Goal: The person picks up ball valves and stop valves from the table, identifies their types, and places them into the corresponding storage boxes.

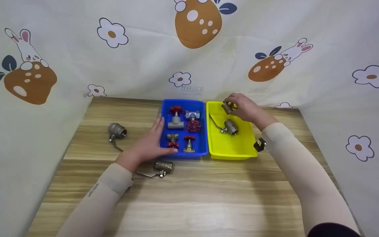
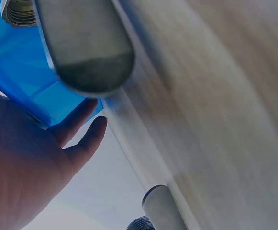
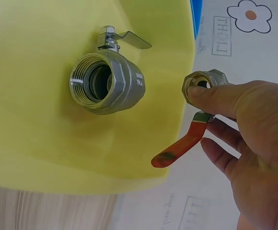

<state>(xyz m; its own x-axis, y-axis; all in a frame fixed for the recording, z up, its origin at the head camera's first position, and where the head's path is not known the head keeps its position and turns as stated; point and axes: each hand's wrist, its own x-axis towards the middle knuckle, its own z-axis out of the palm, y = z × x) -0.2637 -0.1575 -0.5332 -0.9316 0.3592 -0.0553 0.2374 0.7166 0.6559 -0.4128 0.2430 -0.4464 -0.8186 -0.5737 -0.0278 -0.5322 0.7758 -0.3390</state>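
My right hand [image 1: 247,108] pinches a small ball valve [image 1: 227,108] over the back of the yellow tray [image 1: 232,148]. The right wrist view shows the thumb on its threaded body and an orange-red lever handle [image 3: 179,146] pointing down-left. Inside the yellow tray lies a larger steel ball valve [image 1: 231,127] with a bent lever. My left hand [image 1: 148,143] rests against the left side of the blue tray [image 1: 205,141], fingers extended and thumb over its front edge. Several handwheel valves, one a grey gate valve [image 1: 176,122], lie in that tray.
Two more lever ball valves lie on the wooden table [image 1: 196,204]: one valve [image 1: 117,130] left of the blue tray, another valve [image 1: 164,167] just in front of it. Printed cloth [image 1: 143,65] walls in the back and both sides. The trays stand side by side.
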